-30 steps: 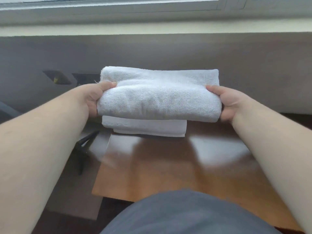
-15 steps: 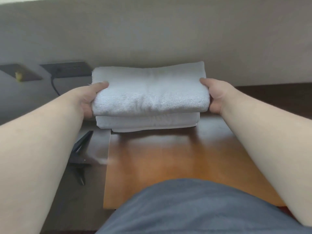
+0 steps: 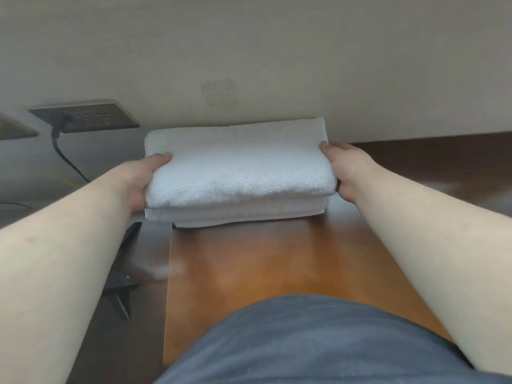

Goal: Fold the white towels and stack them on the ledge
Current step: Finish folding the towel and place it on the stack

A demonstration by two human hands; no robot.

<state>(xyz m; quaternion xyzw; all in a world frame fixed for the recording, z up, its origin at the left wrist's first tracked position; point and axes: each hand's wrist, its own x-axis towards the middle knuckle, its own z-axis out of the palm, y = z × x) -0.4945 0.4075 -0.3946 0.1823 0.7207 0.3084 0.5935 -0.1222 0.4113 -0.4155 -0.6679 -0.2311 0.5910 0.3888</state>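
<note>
Left hand (image 3: 138, 180), right hand (image 3: 342, 170) grip top towel (image 3: 238, 164) ends; thumbs on top, fingers hidden beneath.

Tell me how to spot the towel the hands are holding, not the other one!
Find the shiny brown wooden table and follow it to the far end by the beige wall. Two folded white towels are stacked there. It is the top towel, thick with a rounded front fold, held at its ends by the left hand and right hand; the bottom towel lies flatter underneath.
</note>
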